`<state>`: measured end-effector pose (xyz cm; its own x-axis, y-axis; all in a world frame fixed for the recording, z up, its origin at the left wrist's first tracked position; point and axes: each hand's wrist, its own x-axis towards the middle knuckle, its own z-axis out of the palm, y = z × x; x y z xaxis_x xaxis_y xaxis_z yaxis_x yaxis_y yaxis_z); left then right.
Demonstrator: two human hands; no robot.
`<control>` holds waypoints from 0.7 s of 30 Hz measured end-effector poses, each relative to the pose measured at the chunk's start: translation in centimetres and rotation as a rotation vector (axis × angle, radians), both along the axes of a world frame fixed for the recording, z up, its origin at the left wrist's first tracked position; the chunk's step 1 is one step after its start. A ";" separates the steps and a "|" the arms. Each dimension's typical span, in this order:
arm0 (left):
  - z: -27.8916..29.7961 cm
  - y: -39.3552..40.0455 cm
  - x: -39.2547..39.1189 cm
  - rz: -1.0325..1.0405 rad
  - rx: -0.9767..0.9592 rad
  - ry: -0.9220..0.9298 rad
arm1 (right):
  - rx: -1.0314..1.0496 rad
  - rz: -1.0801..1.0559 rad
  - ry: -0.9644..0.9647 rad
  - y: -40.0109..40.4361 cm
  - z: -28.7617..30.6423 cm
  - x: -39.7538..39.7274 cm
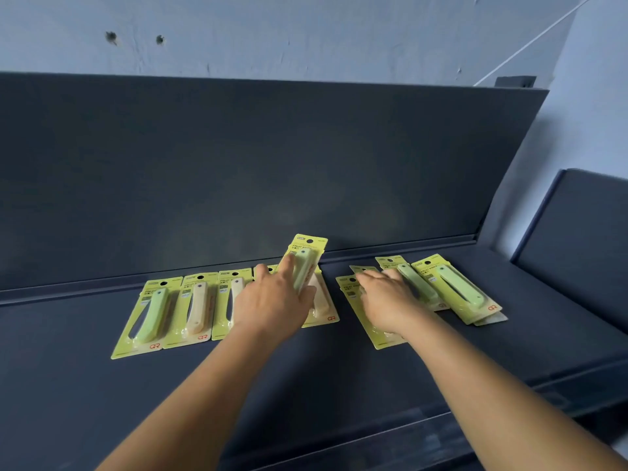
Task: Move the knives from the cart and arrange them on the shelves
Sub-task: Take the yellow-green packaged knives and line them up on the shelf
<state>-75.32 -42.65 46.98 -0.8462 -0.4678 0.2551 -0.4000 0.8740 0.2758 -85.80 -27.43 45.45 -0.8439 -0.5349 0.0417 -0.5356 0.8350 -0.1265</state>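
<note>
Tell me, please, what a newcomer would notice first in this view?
The bright yellow-green carded fruit knives lying in a row on the dark grey shelf. The left hand holds one green-handled pack tilted up above them, while the right hand rests on the overlapping packs beside it.

Matt dark shelf (pixel 306 368), glossy plastic-fronted card knife packs (pixel 190 309)

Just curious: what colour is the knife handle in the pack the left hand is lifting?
Pale green, on a yellow-green card, gripped by the left hand; head view.
</note>
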 end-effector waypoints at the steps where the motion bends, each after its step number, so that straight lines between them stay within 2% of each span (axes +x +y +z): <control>1: -0.1 -0.2 0.1 0.006 0.010 0.009 | -0.003 0.006 0.020 -0.7 -0.1 -0.3; 9: -0.5 -0.4 1.0 0.031 0.073 0.051 | -0.175 -0.061 0.031 -3.9 -0.6 -3.1; 13: -0.5 0.0 0.9 0.027 0.092 0.054 | -0.334 -0.064 -0.016 -3.6 0.4 -2.7; 17: -0.4 0.4 0.5 0.021 0.102 0.054 | -0.179 -0.174 -0.067 -1.2 0.7 -2.1; 19: -0.4 0.9 0.3 0.009 0.118 0.046 | -0.202 -0.198 -0.196 -0.7 0.4 -1.2; 21: -0.3 1.4 0.1 -0.008 0.123 0.039 | -0.238 -0.177 -0.219 -0.9 0.5 -0.3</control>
<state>-75.26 -41.30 46.65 -0.8405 -0.4910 0.2290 -0.3800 0.8356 0.3968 -86.14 -28.32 45.93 -0.9253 -0.3767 -0.0443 -0.3239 0.8456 -0.4244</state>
